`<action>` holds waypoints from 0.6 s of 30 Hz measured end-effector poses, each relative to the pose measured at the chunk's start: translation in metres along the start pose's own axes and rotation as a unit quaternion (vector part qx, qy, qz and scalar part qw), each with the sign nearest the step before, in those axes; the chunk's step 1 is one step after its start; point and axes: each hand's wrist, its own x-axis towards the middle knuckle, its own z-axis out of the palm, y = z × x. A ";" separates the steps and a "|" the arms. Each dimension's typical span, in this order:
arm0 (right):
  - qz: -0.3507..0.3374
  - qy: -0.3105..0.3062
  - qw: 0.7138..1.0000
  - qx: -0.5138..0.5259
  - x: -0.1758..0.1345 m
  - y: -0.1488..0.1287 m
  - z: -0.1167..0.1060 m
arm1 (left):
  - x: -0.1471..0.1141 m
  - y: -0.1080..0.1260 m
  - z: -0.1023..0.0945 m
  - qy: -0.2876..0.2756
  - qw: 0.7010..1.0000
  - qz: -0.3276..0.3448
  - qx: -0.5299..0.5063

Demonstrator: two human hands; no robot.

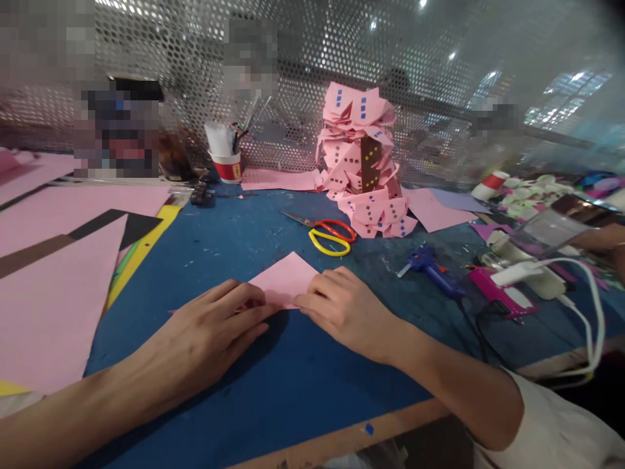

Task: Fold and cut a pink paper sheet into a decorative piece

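Observation:
A piece of pink paper (287, 279) lies on the blue tabletop, its pointed corner facing away from me. My left hand (222, 326) grips its near left edge with curled fingers. On the near right edge, my right hand (344, 309) pinches the same paper. The hands partly cover the sheet, so its full shape is hidden. Just beyond it rest scissors (332, 236) with one red and one yellow handle loop. Farther back stands a tiered stack of folded pink paper pieces (366, 163) bearing small blue, brown and yellow squares.
A blue glue gun (434, 270) lies to the right, near a magenta power strip (505, 293) with white cables. Large pink sheets (53, 306) cover the left side. At the back are a red-and-white paper cup (227, 167) and a perforated metal screen (293, 65).

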 end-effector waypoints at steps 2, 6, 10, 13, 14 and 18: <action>-0.002 0.000 1.000 -0.002 0.000 0.000 0.000 | 0.000 0.000 0.000 -0.002 1.000 0.000 0.000; -0.013 0.004 1.000 -0.002 0.000 0.001 0.001 | 0.000 0.000 0.000 -0.004 1.000 0.002 -0.001; -0.024 0.003 1.000 -0.001 0.000 0.001 0.001 | 0.000 0.001 0.001 -0.009 1.000 -0.004 0.002; -0.023 -0.003 1.000 -0.002 -0.001 0.000 0.000 | 0.000 0.001 0.001 -0.003 1.000 -0.002 0.002; -0.023 -0.007 1.000 -0.003 -0.001 0.000 -0.001 | 0.000 0.000 0.002 -0.003 1.000 -0.001 0.004; -0.023 -0.022 0.999 -0.013 -0.002 -0.001 -0.003 | -0.002 -0.001 0.003 -0.010 1.000 0.004 0.021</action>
